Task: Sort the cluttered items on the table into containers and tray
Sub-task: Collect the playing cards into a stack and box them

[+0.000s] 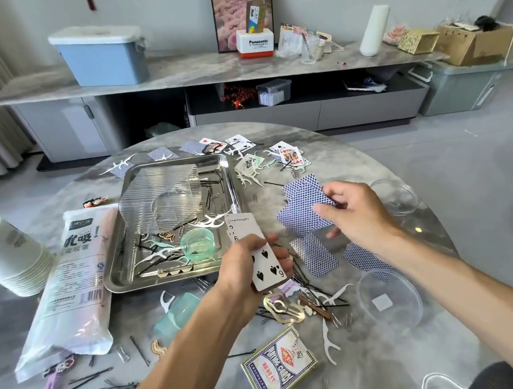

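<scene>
Nearby, "Panasonic" box (254, 44) stands on sideboard (169, 72).

Bright, even daylight; sharp centre, wide-angle edge bending.

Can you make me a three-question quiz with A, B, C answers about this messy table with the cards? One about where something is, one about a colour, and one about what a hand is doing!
1. Where is the small green cup?
A. in the metal tray
B. on the card box
C. on the floor

2. What colour are the card backs?
A. red
B. blue
C. yellow

3. What is the left hand doing?
A. resting flat
B. pointing
C. holding cards

Answers: 1 A, it stands inside the tray's rim. 2 B, the cards in the right hand show blue backs. 3 C, its grip curls round a stack topped by a nine of spades.
</scene>
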`<state>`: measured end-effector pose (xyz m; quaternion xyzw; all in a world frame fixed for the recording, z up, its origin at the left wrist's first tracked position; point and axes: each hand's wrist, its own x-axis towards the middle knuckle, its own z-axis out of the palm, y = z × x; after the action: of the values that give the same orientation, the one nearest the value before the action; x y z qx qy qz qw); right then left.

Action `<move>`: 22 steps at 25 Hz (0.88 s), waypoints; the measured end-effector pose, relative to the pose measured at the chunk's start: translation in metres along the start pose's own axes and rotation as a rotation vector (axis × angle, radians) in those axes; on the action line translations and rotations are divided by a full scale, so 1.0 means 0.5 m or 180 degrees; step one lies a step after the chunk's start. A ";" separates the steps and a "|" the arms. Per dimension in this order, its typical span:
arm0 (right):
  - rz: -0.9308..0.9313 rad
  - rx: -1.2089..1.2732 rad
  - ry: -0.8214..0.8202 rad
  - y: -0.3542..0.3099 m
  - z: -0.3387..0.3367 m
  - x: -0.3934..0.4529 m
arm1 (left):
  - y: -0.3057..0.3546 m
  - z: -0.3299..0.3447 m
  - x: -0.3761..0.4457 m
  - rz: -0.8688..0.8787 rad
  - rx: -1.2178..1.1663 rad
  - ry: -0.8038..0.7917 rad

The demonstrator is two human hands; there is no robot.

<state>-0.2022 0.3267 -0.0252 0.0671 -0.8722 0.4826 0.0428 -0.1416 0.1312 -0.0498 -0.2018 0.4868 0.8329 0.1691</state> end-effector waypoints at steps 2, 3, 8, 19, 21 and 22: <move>-0.0799 0.0024 0.0054 -0.037 0.029 -0.035 | 0.010 0.010 -0.006 -0.0001 -0.0542 -0.0325; -0.1214 -0.0100 0.0006 -0.053 0.050 -0.052 | 0.018 0.008 -0.007 0.0074 -0.0739 -0.0470; -0.1947 -0.0870 -0.0345 -0.087 0.139 -0.097 | 0.056 -0.024 -0.021 0.0171 -0.1080 -0.0612; 0.0994 0.0733 -0.0914 -0.080 0.112 -0.069 | 0.047 -0.013 -0.018 0.0067 -0.1040 -0.1030; 0.0907 0.0969 -0.1121 -0.076 0.100 -0.064 | 0.048 -0.021 -0.020 -0.0019 -0.0806 -0.1257; 0.0819 0.1072 -0.1096 -0.071 0.091 -0.056 | 0.048 -0.022 -0.019 -0.0039 -0.0694 -0.1285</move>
<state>-0.1694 0.2715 -0.0238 0.0430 -0.7755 0.6038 -0.1796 -0.1431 0.1097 -0.0321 -0.0511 0.3489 0.9030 0.2453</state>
